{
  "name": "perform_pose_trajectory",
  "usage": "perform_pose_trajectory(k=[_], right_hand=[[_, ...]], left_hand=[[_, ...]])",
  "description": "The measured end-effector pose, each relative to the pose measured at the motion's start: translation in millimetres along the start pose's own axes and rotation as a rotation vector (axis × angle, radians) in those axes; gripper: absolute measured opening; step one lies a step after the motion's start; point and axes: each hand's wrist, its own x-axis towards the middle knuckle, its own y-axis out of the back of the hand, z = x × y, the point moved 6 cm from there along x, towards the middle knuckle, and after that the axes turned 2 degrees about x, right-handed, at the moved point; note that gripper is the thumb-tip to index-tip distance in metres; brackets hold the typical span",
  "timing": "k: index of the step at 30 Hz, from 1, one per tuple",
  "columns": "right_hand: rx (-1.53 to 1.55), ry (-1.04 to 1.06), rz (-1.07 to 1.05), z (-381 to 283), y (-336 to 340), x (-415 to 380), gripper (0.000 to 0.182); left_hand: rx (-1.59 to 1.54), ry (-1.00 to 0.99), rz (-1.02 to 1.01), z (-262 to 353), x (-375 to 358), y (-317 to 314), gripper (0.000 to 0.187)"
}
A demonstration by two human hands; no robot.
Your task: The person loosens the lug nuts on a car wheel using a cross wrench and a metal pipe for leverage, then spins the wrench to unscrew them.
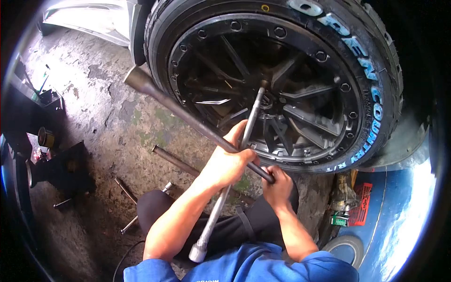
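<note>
Wrench point(188, 117), seemingly one rigid cross, is before the wheel point(267, 101), its silver upper end near the wheel's middle. I judge it heavy, unyielding, perhaps slick, best held at the crossing and a bar's end. My left hand point(227, 164) clasps the crossing, forearm slanting up and inward; my right hand point(277, 185) curls against the dark lower end, but I can't tell whether it grips.

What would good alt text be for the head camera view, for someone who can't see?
A left hand grips a cross-shaped wrench, one end near the middle of a black wheel; the right hand is at another end. Pale blue lettering marks the tire. Metal tools lie on the worn floor.
</note>
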Motion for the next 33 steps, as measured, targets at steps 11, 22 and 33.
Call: perform_pose_trajectory(k=[11, 22, 33], right_hand=[[0.079, -0.189, -0.128, -2, 7, -2, 0.022], [-0.030, -0.055, 0.023, -16, -8, 7, 0.022], [0.033, -0.143, -0.206, -10, -2, 10, 0.017]], left_hand=[[0.029, 0.004, -0.046, -4, 3, 10, 0.071], [0.072, -0.084, -0.023, -1, 13, 10, 0.073], [-0.042, -0.025, -0.104, 1, 5, 4, 0.074]])
